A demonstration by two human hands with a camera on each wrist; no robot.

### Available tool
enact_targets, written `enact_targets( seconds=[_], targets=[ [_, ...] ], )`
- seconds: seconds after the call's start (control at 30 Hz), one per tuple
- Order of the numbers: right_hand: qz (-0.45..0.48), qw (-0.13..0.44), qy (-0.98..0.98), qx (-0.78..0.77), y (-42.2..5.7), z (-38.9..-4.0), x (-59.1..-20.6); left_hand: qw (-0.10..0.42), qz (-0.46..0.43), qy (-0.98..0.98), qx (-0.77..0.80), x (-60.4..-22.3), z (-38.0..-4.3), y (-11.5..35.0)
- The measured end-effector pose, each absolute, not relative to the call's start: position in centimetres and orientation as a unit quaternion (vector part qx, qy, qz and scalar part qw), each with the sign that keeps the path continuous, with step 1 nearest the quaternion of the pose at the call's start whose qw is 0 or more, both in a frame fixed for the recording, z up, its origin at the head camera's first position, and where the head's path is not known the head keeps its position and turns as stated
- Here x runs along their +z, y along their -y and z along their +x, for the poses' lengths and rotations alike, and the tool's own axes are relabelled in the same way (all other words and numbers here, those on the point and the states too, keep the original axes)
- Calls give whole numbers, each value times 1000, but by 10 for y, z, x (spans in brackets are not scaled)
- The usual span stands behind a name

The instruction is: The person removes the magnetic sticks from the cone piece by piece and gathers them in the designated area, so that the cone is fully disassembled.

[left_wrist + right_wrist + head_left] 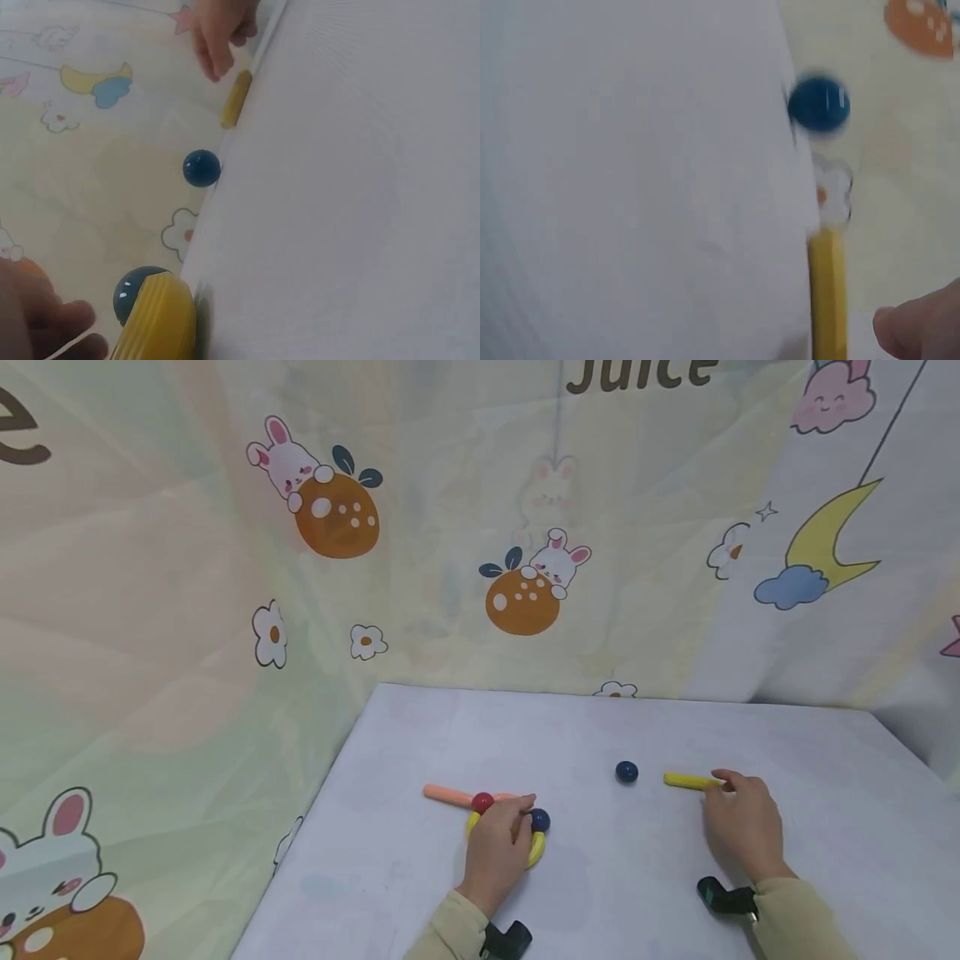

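Observation:
A small build of sticks and balls lies at the left. It shows an orange stick (pixel 448 795), a red ball (pixel 483 802), a blue ball (pixel 540 820) and a curved yellow piece (pixel 159 319). My left hand (pixel 497 853) covers its middle, fingers and thumb bent around an orange length between the two balls; that grip is partly hidden. Over on the right, a straight yellow stick (pixel 686 781) rests on the table. My right hand (pixel 746 821) is at its right end, fingertips overlapping it in the head view. In the right wrist view a fingertip (pixel 889 330) appears beside the stick, apart from it.
A loose blue ball (pixel 627 772) sits between the build and the yellow stick. The white table (pixel 600 893) ends at a printed cloth backdrop (pixel 450 468) behind and to the left. Dark wrist cameras (pixel 726 897) are strapped at both sleeves.

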State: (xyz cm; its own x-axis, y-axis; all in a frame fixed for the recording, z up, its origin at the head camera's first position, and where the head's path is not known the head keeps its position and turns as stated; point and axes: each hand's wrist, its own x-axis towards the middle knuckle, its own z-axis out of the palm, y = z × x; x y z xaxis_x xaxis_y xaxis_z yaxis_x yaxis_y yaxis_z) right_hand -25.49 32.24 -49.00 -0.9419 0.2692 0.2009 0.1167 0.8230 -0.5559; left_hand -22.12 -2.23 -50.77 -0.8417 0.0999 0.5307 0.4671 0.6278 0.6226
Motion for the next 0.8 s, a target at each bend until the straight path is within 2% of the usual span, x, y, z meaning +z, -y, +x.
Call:
enact_targets(
  seconds=[0.13, 0.23, 0.37, 0.5, 0.8],
  targets=[
    [-36, 174, 943, 283, -269, -243, -488, 280, -137, 839, -447, -506, -221, 25],
    [33, 186, 938, 291, -222, -234, -487, 293, -100, 824, -475, -503, -221, 29],
    [94, 156, 934, 306, -164, -220, -485, 268, -57, 811, -517, -504, -222, 32],
    [131, 136, 934, 304, -127, -215, -482, 241, -41, 800, -548, -505, -223, 33],
    [142, 109, 959, 220, -102, -222, -478, 206, -11, 765, -610, -504, -223, 31]
  ],
)
